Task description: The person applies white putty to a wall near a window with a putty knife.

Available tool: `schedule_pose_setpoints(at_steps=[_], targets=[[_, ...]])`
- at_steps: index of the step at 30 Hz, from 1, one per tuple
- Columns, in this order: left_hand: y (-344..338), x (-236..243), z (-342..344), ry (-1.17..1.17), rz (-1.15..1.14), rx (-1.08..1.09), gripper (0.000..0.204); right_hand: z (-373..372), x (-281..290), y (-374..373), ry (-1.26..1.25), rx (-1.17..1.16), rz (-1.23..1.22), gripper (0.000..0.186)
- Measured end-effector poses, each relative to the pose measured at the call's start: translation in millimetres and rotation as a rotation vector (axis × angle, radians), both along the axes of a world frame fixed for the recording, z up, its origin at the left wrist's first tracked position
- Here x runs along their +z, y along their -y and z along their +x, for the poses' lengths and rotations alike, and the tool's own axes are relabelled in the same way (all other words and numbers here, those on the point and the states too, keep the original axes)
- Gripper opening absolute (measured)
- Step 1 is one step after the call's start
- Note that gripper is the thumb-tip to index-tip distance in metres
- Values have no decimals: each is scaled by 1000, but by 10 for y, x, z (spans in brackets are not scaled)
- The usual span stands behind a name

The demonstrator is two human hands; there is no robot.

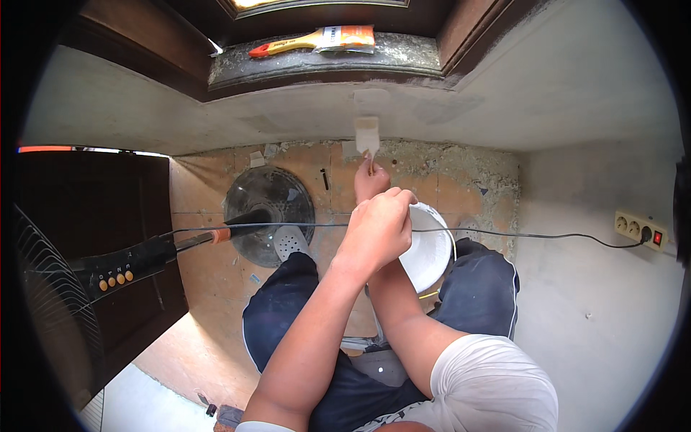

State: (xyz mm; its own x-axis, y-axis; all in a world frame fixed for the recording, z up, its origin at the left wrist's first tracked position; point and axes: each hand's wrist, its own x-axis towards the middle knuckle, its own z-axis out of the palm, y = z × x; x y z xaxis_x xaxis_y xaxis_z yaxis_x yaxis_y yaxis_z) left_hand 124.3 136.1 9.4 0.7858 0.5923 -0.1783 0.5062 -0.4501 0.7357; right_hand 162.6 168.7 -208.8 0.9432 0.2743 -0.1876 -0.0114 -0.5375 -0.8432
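My right hand (371, 180) is closed around the handle of a flat, white-coated paintbrush (367, 133). Its broad end meets the low wall below the window, just under a paler damp-looking patch (371, 101). Nearer to me, my left hand (381, 225) crosses over my right forearm with its fingers curled at the left rim of a white bucket (430, 252). The bucket, between my knees, is white inside; my left hand hides part of its rim. A black cable (475, 230) runs across the bucket and passes behind my left hand.
A packaged paintbrush (317, 41) lies on the window sill. To the left, a standing fan (115, 273) has its round black base (270, 216) beside my shoe (289, 241). The cable ends at a power strip (640, 229) on the right wall. Debris lines the tiled floor's wall edge (461, 169).
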Motion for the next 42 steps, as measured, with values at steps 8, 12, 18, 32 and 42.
schedule_pose_setpoints(at_steps=[8, 12, 18, 32, 42], targets=[[14, 34, -20, 71, -10, 49, 18, 212, 556, -213, 129, 109, 374, 40], [15, 15, 28, 56, -31, 32, 18, 298, 76, -185, 62, 140, 154, 46], [31, -20, 22, 51, -22, 22, 19, 88, 213, 9, -167, 211, -307, 45], [15, -24, -30, 75, -8, 16, 19, 54, 894, -264, 108, 175, 289, 44], [54, -42, 58, 64, -13, 5, 18, 224, 86, -20, -320, 113, -191, 53]])
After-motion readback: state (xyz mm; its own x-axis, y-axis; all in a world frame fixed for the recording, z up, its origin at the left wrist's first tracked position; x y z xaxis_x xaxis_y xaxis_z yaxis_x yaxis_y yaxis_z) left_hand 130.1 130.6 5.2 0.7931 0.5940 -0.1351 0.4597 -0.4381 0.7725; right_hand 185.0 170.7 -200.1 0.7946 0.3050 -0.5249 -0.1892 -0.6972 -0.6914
